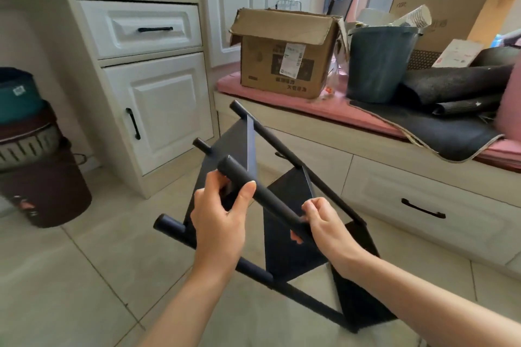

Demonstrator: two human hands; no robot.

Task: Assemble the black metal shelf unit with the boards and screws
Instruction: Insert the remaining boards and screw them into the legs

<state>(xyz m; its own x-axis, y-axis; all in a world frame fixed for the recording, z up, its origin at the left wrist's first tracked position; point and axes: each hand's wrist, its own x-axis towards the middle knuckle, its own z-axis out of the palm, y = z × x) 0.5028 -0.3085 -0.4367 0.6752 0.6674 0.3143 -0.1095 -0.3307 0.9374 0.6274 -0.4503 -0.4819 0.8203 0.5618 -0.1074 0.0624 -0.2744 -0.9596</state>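
The black metal shelf unit [284, 248] lies tilted on its side on the tiled floor, with three flat black boards held between round black poles. My left hand [220, 220] grips the near upper pole [262, 194] close to its free end, thumb on one side and fingers on the other. My right hand [324, 225] pinches the same pole lower down, where it meets the middle board. A far pole [282, 146] runs diagonally behind. No loose screws are visible.
A white cabinet [146, 87] with drawer and door stands at the left, stacked bins [36, 166] beside it. A window bench with drawers [423, 205] at the right carries a cardboard box [284, 56], a dark bucket [377, 65] and black mats [451, 110].
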